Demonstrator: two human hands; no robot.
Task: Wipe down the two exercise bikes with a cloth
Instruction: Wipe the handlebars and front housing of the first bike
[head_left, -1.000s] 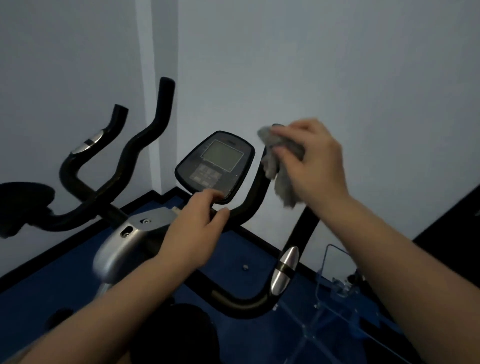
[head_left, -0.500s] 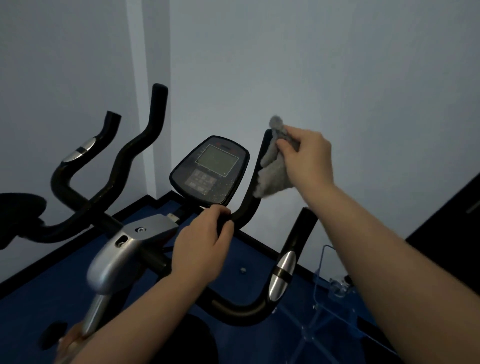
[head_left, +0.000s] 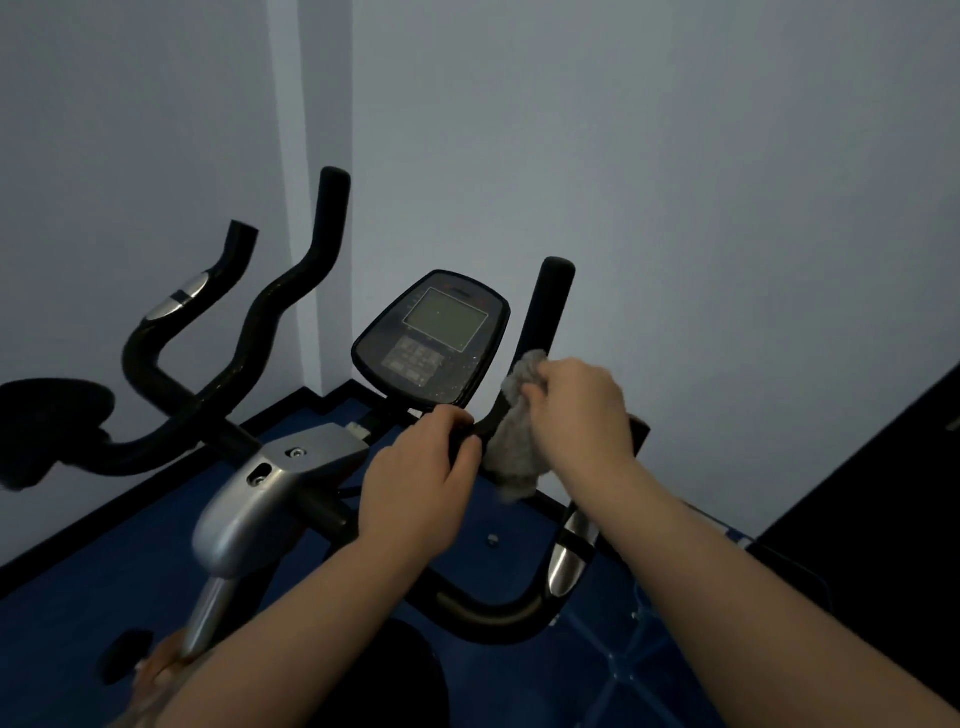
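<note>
The right hand (head_left: 582, 410) bunches a grey cloth (head_left: 514, 441) against the black handlebar (head_left: 545, 322) of the nearer exercise bike, its fingers curled tight around the fabric; the fingertips are buried in the folds. The left hand (head_left: 415, 483) grips the bar just beside the cloth, fingers wrapped over the top and thumb underneath, below the console (head_left: 431, 338). The console's screen is dim and its buttons are hard to read. The right hand hides part of the outer handlebar with the silver sensor (head_left: 569, 556). A second bike's handlebars (head_left: 244, 353) stand to the left, its frame cut off at the edge in deep shadow
</note>
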